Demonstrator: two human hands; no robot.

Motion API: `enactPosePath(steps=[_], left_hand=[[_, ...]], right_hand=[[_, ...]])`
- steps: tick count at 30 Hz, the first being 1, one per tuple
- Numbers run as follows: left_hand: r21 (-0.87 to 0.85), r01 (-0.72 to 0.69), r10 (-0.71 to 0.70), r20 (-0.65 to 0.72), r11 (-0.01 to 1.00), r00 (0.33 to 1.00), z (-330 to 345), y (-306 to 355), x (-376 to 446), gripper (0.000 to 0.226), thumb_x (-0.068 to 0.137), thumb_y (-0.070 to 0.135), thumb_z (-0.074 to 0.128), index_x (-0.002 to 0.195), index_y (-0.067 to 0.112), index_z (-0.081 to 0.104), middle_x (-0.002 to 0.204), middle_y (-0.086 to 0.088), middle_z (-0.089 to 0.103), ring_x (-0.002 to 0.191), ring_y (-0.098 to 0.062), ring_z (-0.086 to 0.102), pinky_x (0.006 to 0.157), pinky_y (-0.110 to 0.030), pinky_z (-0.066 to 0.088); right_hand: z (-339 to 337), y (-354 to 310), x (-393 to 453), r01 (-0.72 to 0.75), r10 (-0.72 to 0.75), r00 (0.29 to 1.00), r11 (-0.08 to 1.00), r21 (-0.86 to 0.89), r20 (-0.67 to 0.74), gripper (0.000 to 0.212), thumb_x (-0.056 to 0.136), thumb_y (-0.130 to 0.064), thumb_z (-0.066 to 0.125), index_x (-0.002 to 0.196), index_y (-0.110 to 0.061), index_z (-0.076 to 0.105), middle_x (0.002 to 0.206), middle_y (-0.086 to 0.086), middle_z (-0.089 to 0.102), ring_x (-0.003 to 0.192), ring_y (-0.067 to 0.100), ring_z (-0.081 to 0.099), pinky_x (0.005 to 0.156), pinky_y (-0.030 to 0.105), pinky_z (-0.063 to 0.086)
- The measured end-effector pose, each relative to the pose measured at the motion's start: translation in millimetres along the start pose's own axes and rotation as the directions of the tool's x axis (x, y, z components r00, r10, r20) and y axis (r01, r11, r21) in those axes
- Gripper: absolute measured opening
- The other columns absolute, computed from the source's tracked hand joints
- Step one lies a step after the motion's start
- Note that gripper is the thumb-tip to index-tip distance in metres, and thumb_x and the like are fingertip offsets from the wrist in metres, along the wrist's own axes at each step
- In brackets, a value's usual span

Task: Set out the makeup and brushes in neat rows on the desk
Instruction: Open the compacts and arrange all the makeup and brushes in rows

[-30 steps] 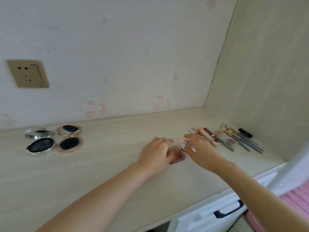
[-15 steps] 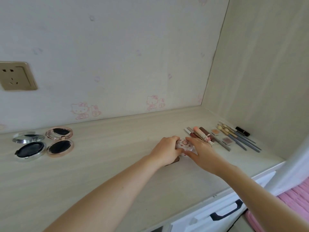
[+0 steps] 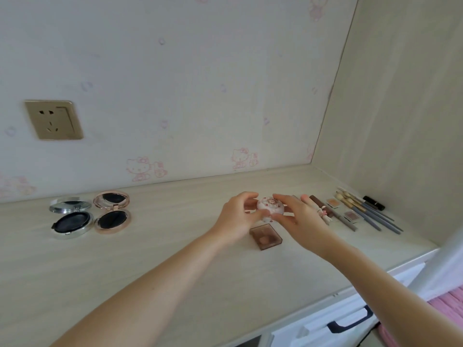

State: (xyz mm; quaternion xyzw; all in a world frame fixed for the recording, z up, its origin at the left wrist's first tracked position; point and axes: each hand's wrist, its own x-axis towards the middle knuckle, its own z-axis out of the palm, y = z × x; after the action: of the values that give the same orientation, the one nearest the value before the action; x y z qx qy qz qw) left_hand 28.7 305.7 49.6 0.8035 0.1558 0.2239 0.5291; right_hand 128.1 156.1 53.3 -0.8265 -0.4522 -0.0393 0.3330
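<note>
Here the bench (image 3: 175,246) carried the brown palette (image 3: 265,237) right beneath your hands; your left hand (image 3: 236,219) and right hand (image 3: 300,219) both pinched the round patterned compact (image 3: 270,206) aloft, so a slipping grip could have dropped it onto that palette.

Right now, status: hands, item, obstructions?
Left hand and right hand both grip the round white compact, lifted off the desk. Brown square palette lies directly below. Nothing in the way.
</note>
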Motion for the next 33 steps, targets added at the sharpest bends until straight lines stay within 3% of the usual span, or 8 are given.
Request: enactPosePath(steps=[2,5,12,19,25,29,33], left_hand=[[-0.071,0.005,-0.007,-0.037,0.997,0.999,-15,0,-9,0.045,0.079,0.022,0.077,0.12,0.012,0.061,0.11,0.0,0.068,0.1,-0.009,0.065,0.092,-0.024,0.05],[-0.146,-0.017,0.006,-0.073,0.989,0.997,-40,-2,-27,0.032,0.08,0.022,0.076,0.11,0.016,0.066,0.104,0.004,0.071,0.095,-0.01,0.068,0.088,-0.025,0.053],[-0.18,-0.028,0.004,-0.133,0.983,0.991,-101,-20,-73,0.044,0.075,0.018,0.081,0.116,0.018,0.063,0.111,0.007,0.069,0.093,-0.008,0.069,0.08,-0.022,0.055],[-0.229,-0.005,-0.037,-0.177,0.973,0.983,-154,-42,-115,0.052,0.073,0.011,0.082,0.118,0.018,0.058,0.113,0.009,0.065,0.093,-0.006,0.069,0.074,-0.014,0.051],[-0.249,0.034,-0.091,-0.219,0.968,0.972,-193,-64,-144,0.054,0.07,0.007,0.083,0.117,0.02,0.06,0.106,0.001,0.072,0.09,-0.011,0.071,0.07,-0.016,0.053],[-0.249,0.02,-0.083,-0.244,0.968,0.966,-212,-74,-162,0.058,0.064,0.021,0.087,0.116,0.025,0.061,0.107,0.004,0.071,0.093,-0.014,0.071,0.073,-0.018,0.053],[-0.259,0.006,-0.078,-0.269,0.966,0.96,-222,-80,-174,0.058,0.062,0.031,0.086,0.116,0.031,0.063,0.112,0.008,0.069,0.097,-0.01,0.069,0.076,-0.015,0.052]], right_hand=[[5,-16,1,-0.042,0.039,0.999,0.993,0.115,0.021,0.048,0.09,-0.033,0.063,0.135,-0.028,0.048,0.112,-0.018,0.058,0.089,-0.027,0.047,0.074,-0.003,0.039],[15,-42,3,-0.078,0.06,0.995,0.967,0.242,0.08,0.046,0.09,-0.037,0.061,0.134,-0.031,0.047,0.115,-0.018,0.059,0.097,-0.015,0.055,0.069,0.01,0.051],[56,-100,7,-0.111,0.031,0.98,0.906,0.408,0.198,0.04,0.091,-0.033,0.061,0.129,-0.023,0.054,0.119,-0.007,0.063,0.105,0.009,0.064,0.09,0.038,0.054],[103,-154,3,-0.141,-0.022,0.958,0.83,0.539,0.285,0.034,0.091,-0.03,0.062,0.124,-0.023,0.057,0.115,-0.007,0.064,0.099,0.008,0.066,0.085,0.033,0.057],[135,-189,-1,-0.133,-0.068,0.934,0.846,0.516,0.352,0.036,0.089,-0.032,0.063,0.124,-0.026,0.057,0.117,-0.008,0.064,0.101,0.008,0.065,0.088,0.036,0.056],[146,-208,-3,-0.098,-0.117,0.906,0.877,0.471,0.407,0.04,0.08,-0.039,0.07,0.118,-0.036,0.056,0.118,-0.011,0.063,0.099,0.0,0.064,0.088,0.025,0.053],[154,-223,-5,-0.108,-0.125,0.884,0.883,0.457,0.451,0.045,0.075,-0.043,0.075,0.115,-0.036,0.055,0.113,-0.015,0.064,0.095,-0.004,0.065,0.084,0.02,0.054]])
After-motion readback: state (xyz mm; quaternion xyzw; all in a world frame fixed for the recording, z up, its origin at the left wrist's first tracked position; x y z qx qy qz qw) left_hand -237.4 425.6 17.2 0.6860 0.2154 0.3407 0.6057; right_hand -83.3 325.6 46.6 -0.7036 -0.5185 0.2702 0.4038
